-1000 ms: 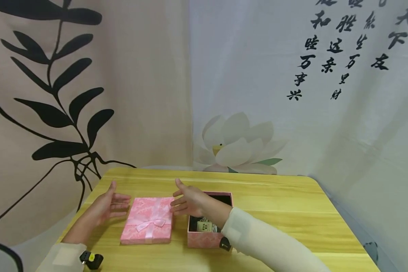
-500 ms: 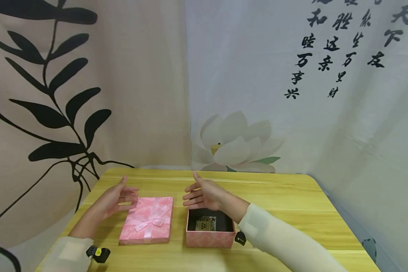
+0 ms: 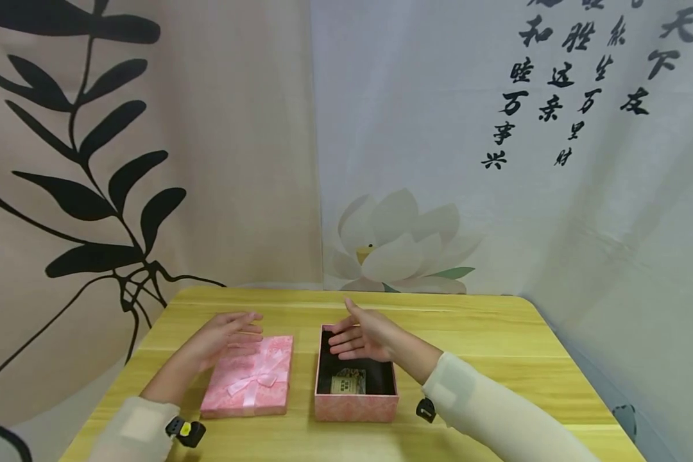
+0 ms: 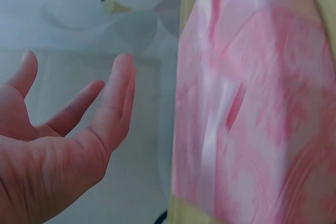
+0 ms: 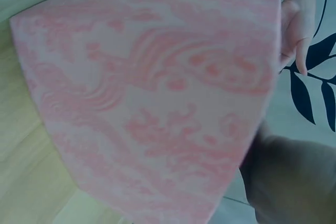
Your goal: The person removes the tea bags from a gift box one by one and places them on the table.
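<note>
A pink patterned box lid point(image 3: 248, 391) with a ribbon bow lies on the table, left of an uncovered pink box point(image 3: 355, 409). Inside the box, on its black interior, sits a small item with a cream label point(image 3: 346, 384). My left hand point(image 3: 225, 337) hovers over the lid's far left corner, fingers extended and holding nothing; the left wrist view shows this hand point(image 4: 68, 140) apart from the lid point(image 4: 257, 103). Over the box's far right part is my right hand point(image 3: 369, 337), fingers loosely spread, nothing in it. The box's patterned side point(image 5: 147, 93) fills most of the right wrist view.
The wooden table point(image 3: 468, 366) extends to the right of the box. Behind it hangs a pale cloth backdrop point(image 3: 254, 160) with black leaves, a lotus and writing. Small black cameras point(image 3: 186, 432) are strapped to both wrists over cream sleeves.
My left hand has moved right, from beside the lid to above its far corner. The right hand has shifted right, from between lid and box to over the box, uncovering more of the inside.
</note>
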A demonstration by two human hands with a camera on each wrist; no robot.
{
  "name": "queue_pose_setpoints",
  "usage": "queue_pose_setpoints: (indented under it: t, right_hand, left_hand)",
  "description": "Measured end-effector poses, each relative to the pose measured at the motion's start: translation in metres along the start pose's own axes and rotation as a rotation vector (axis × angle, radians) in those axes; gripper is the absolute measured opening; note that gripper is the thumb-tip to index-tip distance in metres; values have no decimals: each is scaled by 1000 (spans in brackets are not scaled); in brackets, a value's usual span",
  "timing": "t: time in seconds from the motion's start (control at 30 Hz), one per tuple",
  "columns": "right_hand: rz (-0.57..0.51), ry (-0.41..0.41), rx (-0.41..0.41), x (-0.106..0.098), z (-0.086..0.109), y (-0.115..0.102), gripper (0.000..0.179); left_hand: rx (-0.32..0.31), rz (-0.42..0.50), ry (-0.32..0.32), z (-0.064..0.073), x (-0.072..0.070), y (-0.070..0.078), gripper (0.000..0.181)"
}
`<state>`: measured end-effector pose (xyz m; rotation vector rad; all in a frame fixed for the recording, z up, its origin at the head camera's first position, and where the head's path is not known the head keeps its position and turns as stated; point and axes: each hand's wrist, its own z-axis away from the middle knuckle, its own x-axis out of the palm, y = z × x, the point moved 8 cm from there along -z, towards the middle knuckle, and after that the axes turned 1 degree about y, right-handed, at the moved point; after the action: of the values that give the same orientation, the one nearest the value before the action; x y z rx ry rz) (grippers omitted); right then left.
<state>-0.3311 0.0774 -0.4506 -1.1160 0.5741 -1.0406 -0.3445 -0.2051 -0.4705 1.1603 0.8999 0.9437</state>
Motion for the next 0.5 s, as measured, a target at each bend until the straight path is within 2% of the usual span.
queue_pose_setpoints:
  t: [0.17,0.37,0.5]
  right_hand:
    - [26,0,11,-8,-2,6,80]
    - [36,18,23,-17,-5,12,82]
    - [40,32,30,-20,-6,15,84]
  left_hand:
    - [15,67,-91,-4,24,1,65]
    - [-34,120,-115,-10,46,-7,61]
    - [-36,130,-131,-13,58,-10,60]
